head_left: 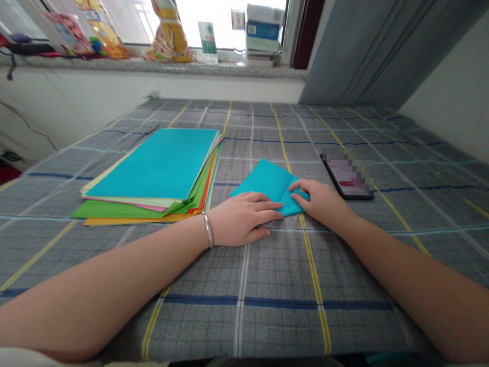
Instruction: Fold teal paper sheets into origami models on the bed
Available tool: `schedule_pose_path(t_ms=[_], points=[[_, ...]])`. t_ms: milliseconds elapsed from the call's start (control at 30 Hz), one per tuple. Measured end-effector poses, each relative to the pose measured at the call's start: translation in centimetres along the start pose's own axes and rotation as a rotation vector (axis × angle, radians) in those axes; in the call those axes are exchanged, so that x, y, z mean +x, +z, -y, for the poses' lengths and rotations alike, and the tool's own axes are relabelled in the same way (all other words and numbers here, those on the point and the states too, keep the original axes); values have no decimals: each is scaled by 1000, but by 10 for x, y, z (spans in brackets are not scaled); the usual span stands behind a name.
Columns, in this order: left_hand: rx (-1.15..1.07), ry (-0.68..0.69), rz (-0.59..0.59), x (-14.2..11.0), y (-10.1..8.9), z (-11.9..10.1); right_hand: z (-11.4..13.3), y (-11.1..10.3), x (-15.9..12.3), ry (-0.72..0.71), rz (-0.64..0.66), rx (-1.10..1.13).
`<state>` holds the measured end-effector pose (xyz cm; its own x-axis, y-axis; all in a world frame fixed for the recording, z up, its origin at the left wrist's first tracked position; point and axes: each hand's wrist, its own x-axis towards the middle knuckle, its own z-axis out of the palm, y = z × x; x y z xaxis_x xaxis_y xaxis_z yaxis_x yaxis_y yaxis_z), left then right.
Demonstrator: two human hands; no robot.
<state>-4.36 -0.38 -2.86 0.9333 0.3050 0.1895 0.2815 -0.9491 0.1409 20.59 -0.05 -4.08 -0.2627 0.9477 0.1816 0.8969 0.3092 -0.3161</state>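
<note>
A folded sheet of blue paper (pixel 264 176) lies on the checked tablecloth in front of me, with a crease running across it. My left hand (pixel 244 216) rests flat over its near left edge, fingers stretched out to the right and the thumb on the cloth. At the paper's right corner is my right hand (pixel 315 199), its thumb and index finger curved around a small folded part. The gap between those fingertips shows blue paper; how firmly they grip it is hard to see.
A stack of coloured paper (pixel 164 163), blue on top, lies to the left. To the right is a phone (pixel 346 176) with its screen lit. Snack bags (pixel 101 28), a yellow bottle (pixel 171 30) and stacked boxes (pixel 263 30) stand on the windowsill (pixel 229 70) behind the table.
</note>
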Motion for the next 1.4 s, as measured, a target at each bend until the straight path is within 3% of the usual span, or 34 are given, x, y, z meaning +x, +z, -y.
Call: schedule_pose_path(t_ms=[200, 333, 500, 867, 1167, 1400], points=[[-10, 7, -2, 1, -1, 1, -3, 1, -1, -35, -64, -21], [0, -5, 8, 3, -1, -1, 1, -2, -3, -168, -136, -117], [-5, 2, 2, 3, -1, 0, 11, -9, -10, -310, -56, -200], [-58, -16, -15, 2, 2, 2, 9, -7, -11, -308, -22, -240], [-106, 88, 25, -1, -7, 12, 9, -7, -11, -290, -13, -266], [-217, 78, 24, -2, -11, 15, 9, -7, -10, -278, -18, -262]])
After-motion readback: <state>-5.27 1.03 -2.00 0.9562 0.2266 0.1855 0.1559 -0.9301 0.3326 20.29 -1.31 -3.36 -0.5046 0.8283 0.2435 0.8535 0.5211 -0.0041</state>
